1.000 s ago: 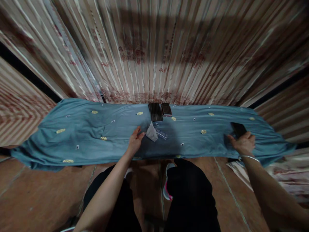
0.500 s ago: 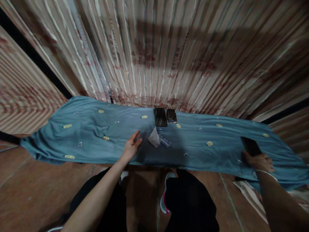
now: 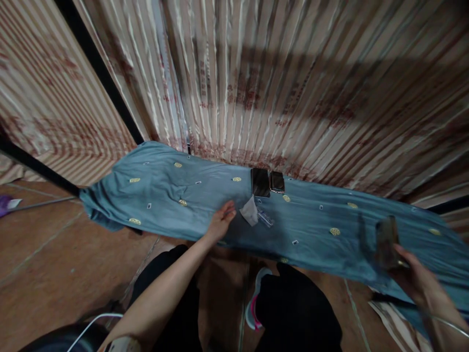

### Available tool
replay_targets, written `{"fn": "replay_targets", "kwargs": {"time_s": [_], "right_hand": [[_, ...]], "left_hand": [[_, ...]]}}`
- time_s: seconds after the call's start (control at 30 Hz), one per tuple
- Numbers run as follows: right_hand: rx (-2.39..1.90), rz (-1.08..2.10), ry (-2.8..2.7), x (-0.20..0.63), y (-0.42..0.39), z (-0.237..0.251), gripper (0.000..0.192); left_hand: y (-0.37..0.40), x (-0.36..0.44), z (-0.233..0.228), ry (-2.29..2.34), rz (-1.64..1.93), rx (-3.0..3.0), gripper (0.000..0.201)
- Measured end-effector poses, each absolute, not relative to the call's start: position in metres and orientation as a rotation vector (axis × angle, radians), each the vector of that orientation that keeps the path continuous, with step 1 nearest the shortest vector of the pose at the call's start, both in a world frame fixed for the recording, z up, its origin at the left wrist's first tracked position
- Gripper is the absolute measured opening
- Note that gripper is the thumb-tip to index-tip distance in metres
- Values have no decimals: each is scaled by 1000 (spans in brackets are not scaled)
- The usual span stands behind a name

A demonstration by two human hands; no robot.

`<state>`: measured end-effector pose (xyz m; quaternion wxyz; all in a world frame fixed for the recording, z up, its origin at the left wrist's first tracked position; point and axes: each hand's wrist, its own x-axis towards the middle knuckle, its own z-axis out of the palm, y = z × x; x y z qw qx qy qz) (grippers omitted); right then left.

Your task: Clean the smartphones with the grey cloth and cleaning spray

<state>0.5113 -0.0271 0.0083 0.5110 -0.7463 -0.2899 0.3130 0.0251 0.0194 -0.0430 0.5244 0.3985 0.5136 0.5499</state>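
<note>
On the right, my right hand grips a phone, tilted up off the cloth; motion blurs both a little. My left hand hovers at the near side of the bench with its fingers apart and nothing in them. Just right of it lies a crumpled white wipe or small cloth. A clear plastic piece touches or nearly touches that wipe. Behind them, a larger dark, glossy flat device rests beside a smaller dark device, which may be a stack.
A blue-green patterned cloth covers the long, narrow bench. Striped curtains hang behind it, with a black pole at left. Below are the tiled floor, my legs and a shoe. A white cable curves at lower left.
My right hand has raised the phone off the cloth and tilted it up, turning its other face into view. The view has swung left; my left hand remains beside the white wipe.
</note>
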Motion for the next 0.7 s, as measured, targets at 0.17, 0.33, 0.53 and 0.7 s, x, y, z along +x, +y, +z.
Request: {"fn": "replay_targets", "kwargs": {"time_s": [0.17,0.33,0.53,0.7], "right_hand": [[-1577,1167,-850,365,-20,26,37],[-1283,1401,-1047,217,11,28,52],[-1478,795,-1601,141,5,1,84],[-1364,664,-1746,129,-13,-5,75]], "left_hand": [[3,44,-25,899,1220,748,39],[-3,40,-3,803,1269,610,49],[-5,29,10,776,1380,665,62],[-5,11,14,781,1398,552,59]]}}
